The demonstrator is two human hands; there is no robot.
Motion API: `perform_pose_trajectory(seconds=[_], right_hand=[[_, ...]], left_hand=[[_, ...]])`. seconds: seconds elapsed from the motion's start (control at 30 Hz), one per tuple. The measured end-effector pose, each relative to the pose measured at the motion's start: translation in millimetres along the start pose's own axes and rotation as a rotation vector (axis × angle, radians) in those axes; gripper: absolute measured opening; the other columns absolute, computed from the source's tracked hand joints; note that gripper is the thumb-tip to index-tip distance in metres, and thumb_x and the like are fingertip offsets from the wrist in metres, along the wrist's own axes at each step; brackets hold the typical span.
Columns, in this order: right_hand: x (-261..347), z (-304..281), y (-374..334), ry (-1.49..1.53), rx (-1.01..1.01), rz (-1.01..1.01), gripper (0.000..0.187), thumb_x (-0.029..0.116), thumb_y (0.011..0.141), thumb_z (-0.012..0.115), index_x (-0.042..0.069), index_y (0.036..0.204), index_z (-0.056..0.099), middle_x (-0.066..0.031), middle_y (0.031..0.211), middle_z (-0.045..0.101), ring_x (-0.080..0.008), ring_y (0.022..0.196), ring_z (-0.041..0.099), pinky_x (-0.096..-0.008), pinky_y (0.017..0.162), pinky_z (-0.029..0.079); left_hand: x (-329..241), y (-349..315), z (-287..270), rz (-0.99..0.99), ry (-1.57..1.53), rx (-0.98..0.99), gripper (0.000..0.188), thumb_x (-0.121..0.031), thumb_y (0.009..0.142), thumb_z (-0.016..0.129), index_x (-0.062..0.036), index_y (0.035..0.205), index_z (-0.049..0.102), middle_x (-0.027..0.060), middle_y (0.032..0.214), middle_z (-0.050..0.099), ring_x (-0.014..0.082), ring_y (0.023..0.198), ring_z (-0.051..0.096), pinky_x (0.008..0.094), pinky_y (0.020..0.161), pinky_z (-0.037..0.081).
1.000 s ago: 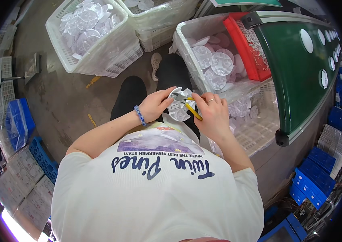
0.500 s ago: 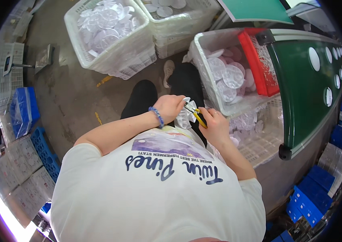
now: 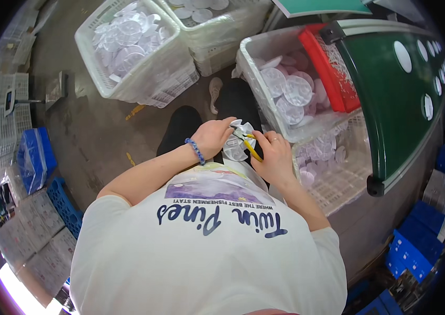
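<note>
My left hand [image 3: 213,137], with a blue beaded bracelet at the wrist, pinches a cluster of clear plastic round parts [image 3: 235,149] above my lap. In my right hand [image 3: 275,153] are yellow-handled cutting pliers [image 3: 254,151], their jaws against the plastic cluster close to my left fingertips. I cannot make out whether the jaws are closed on the plastic. A ring sits on one right finger.
A white crate [image 3: 108,86] full of clear round parts stands ahead left, another crate [image 3: 204,37] behind it. On my right, a white bin [image 3: 246,60] holds similar discs, with a red tray [image 3: 332,79] of small scraps over its edge. Beyond is a green conveyor belt [image 3: 385,110] carrying white discs.
The cluster has turned, so its round faces show more towards me. Both hands have shifted slightly left and up, and the surroundings have shifted a little with the head.
</note>
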State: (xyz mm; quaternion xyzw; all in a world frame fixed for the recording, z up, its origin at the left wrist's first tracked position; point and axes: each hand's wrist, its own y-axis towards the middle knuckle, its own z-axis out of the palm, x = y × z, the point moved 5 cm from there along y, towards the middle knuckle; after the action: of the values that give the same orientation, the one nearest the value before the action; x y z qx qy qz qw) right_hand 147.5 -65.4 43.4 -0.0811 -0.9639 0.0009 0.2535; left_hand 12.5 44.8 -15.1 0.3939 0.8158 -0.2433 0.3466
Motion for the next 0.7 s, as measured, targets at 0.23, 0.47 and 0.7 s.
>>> perform_pose_trajectory(seconds=[0.23, 0.47, 0.7], right_hand=[[4.9, 6.6, 1.5, -0.073, 0.06, -0.015, 0.05, 0.009, 0.064, 0.067, 0.008, 0.113, 0.057, -0.0075, 0.094, 0.052, -0.0257, 0.093, 0.052, -0.0378, 0.078, 0.041], [-8.7, 22.4, -0.7, 0.017, 0.082, 0.0, 0.046, 0.01, 0.063, 0.069, 0.01, 0.107, 0.058, -0.0082, 0.086, 0.056, -0.0265, 0.08, 0.059, -0.0382, 0.067, 0.049], [-26.6, 15.6, -5.3, 0.187, 0.063, 0.014, 0.042, 0.011, 0.067, 0.069, 0.01, 0.108, 0.059, -0.008, 0.087, 0.056, -0.0246, 0.079, 0.058, -0.0346, 0.068, 0.048]], left_hand=[[-6.5, -7.8, -5.0, 0.063, 0.054, -0.053, 0.031, -0.014, 0.089, 0.051, -0.0037, 0.118, 0.052, 0.0171, 0.086, 0.062, 0.0332, 0.082, 0.058, 0.041, 0.073, 0.046], [0.6, -0.9, 2.9, 0.018, 0.057, -0.002, 0.025, -0.016, 0.091, 0.048, -0.0016, 0.109, 0.058, 0.0194, 0.086, 0.063, 0.0354, 0.082, 0.06, 0.0419, 0.072, 0.047], [54.7, -1.7, -6.6, -0.152, -0.053, -0.067, 0.029, -0.019, 0.093, 0.039, 0.0, 0.1, 0.059, 0.024, 0.092, 0.061, 0.041, 0.086, 0.058, 0.0461, 0.075, 0.047]])
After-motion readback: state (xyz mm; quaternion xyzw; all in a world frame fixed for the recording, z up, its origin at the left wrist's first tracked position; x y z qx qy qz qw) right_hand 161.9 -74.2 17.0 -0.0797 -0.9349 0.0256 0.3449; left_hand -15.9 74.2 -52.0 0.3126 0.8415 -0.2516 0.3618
